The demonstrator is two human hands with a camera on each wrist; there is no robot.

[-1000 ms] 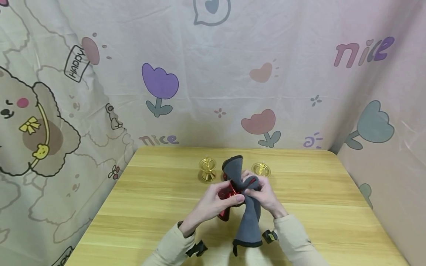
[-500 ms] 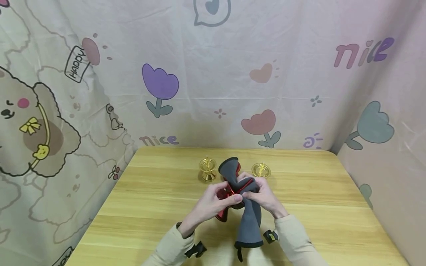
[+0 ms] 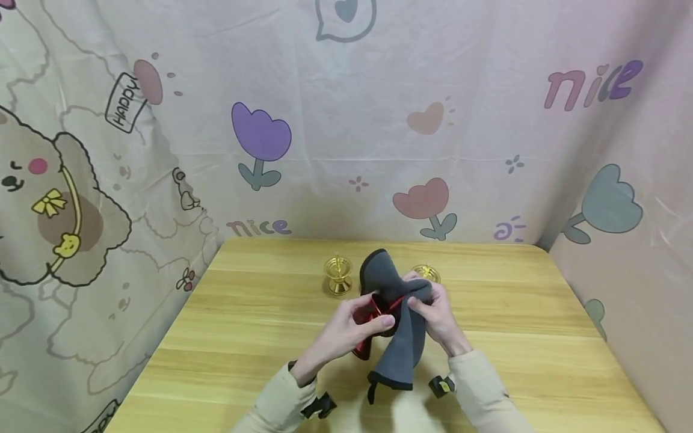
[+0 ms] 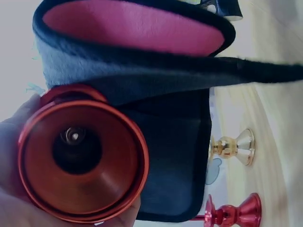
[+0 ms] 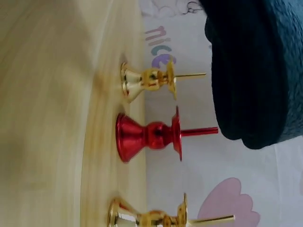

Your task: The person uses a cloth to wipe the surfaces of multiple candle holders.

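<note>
My left hand (image 3: 346, 328) grips a shiny red candle holder (image 3: 373, 311) above the middle of the table. In the left wrist view its hollow round base (image 4: 120, 163) faces the camera. My right hand (image 3: 441, 316) pinches a grey cloth (image 3: 381, 270) with black edging and a hanging loop, bunched against the candle holder's right side. The cloth's inner face shows pink (image 4: 137, 23) in the left wrist view. In the head view, cloth and fingers hide part of the candle holder, including most of its pin.
One gold candle holder (image 3: 338, 276) stands at the back, left of the cloth. Another gold one (image 3: 429, 273) is behind my right hand, partly covered. Between them stands a second red candle holder (image 5: 156, 135), seen in the right wrist view. A printed curtain (image 3: 335, 120) borders the table (image 3: 243, 337).
My right hand and the bunched cloth have moved slightly right, overlapping the right gold candle holder. The cloth's lower end has swung left and up. My left hand stays nearly still.
</note>
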